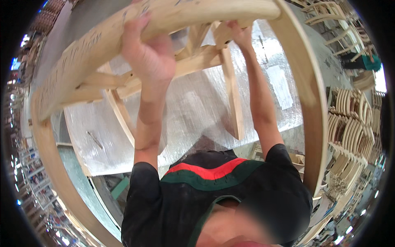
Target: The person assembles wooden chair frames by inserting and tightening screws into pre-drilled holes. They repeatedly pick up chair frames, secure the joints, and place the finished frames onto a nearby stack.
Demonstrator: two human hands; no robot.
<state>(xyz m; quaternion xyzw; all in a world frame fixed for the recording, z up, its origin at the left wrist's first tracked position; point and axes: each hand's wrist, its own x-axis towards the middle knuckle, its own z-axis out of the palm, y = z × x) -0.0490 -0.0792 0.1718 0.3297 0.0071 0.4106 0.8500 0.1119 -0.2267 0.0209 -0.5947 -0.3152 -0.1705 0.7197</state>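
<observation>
A bare wooden chair frame (230, 9) fills the upper view, its long curved rail arching across with handwriting on it. Its legs and crosspieces show beneath that rail. My left hand (150, 53), somewhat blurred, wraps around the curved rail, thumb on the near side and the other fingers partly hidden behind. Further right, my right hand (241, 33) is closed on a wooden part under the rail, its fingertips partly covered. Below the frame lies a worktable (189, 119) covered in shiny clear film.
A white paper sheet (280, 87) lies on the table's right side, and a thin pen-like object (94, 139) at its left. Stacks of curved wooden parts (349, 119) stand at the right. A person in a green top (371, 62) is far off there.
</observation>
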